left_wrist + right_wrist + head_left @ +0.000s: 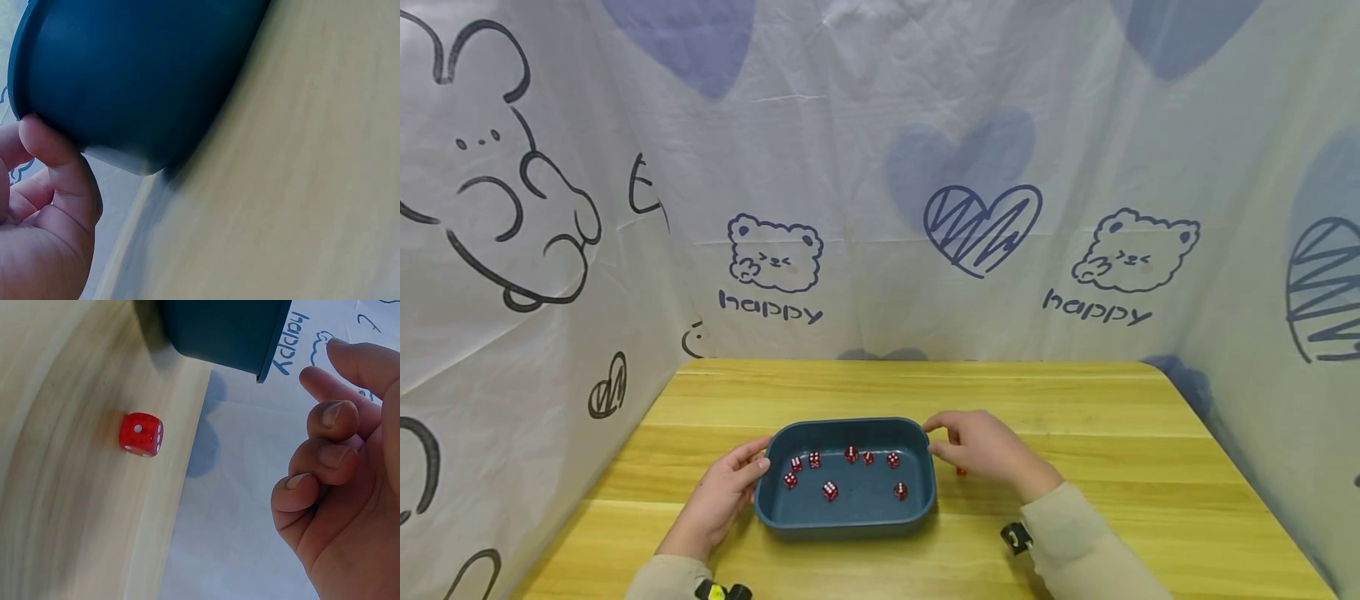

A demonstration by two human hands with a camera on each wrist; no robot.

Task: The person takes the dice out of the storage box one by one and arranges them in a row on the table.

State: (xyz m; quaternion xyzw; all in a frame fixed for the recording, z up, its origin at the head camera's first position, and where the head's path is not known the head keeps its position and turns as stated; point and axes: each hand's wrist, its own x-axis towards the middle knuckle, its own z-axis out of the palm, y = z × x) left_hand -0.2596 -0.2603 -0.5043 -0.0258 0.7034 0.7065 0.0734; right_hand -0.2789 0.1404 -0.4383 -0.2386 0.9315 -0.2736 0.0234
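Keep the blue-green tray (842,530) level so the red dice (830,490) inside don't roll; mind the loose die (141,434) right of it. Left hand (724,490) grips its left end; right hand (985,446) at its right end, thumb and index apart, can't tell contact. Tray's on the table (1112,467) between both, opening up, long axis left-right.

Tray (846,529) dark teal; dice (830,490) red, pips (138,429) white; table (1075,417) yellow wood-grain; curtain (865,317) white, hearts (692,42) blue.

A tray (847,530) is sitting on the desk (1112,433), with eight dice (830,490) lying inside it. One loose die (142,434) is lying to the tray's right. A curtain (850,167) is hanging behind the desk.
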